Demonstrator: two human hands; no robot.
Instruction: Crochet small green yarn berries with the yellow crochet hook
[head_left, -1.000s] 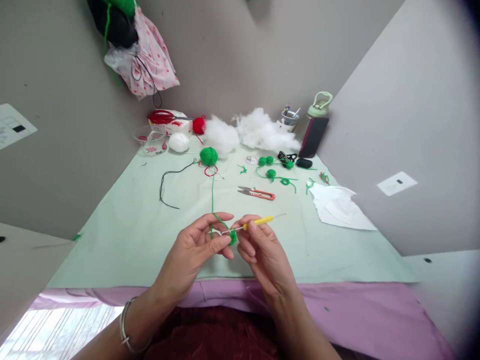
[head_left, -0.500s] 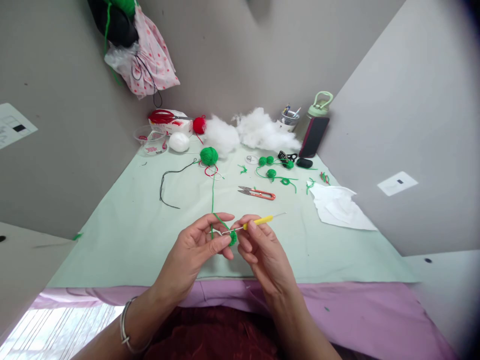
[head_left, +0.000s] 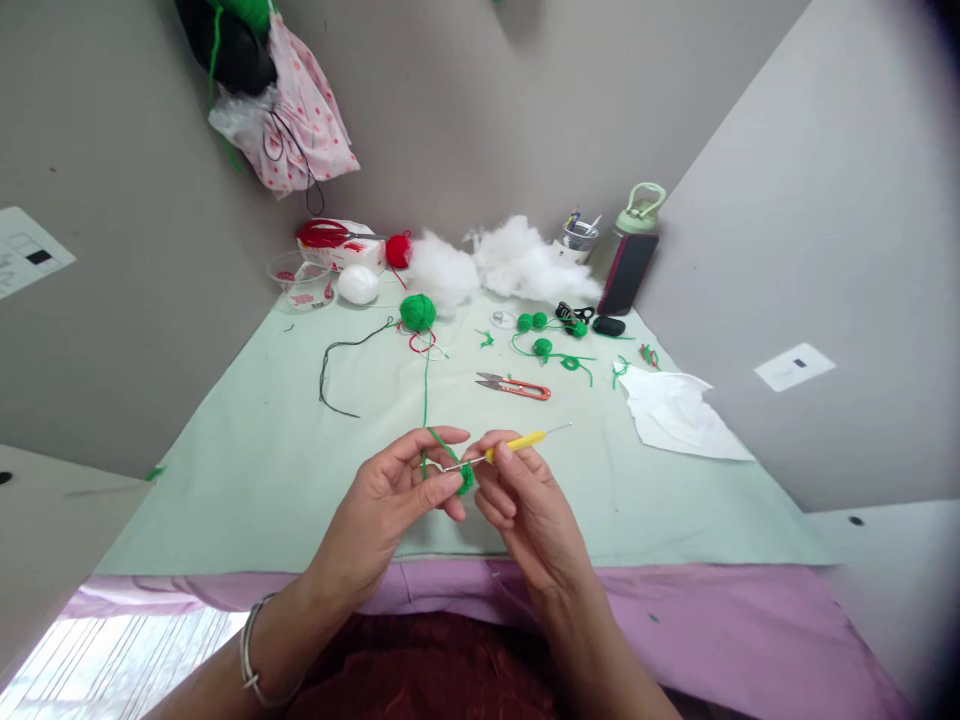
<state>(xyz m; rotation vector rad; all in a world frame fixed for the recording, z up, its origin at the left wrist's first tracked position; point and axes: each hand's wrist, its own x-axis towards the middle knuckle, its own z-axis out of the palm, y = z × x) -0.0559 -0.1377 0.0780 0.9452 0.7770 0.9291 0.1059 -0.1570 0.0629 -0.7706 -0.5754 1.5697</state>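
Observation:
My left hand pinches a small green crochet piece between thumb and fingers. Green yarn passes over its index finger and runs back to a green yarn ball. In my right hand is a crochet hook with a yellow grip, held like a pen. The hook's metal shaft reaches left across the top of the green piece, its tip near my left fingers. Whether a loop sits on the tip is too small to tell.
Thread snips lie beyond my hands. Small green crochet balls, white stuffing, a red yarn ball and white yarn stand farther back. A black cord lies left, white cloth right. A bottle and phone stand back right.
Both hands stay almost in place. The hook has shifted very slightly against the green piece, and my right lower fingers have moved a little.

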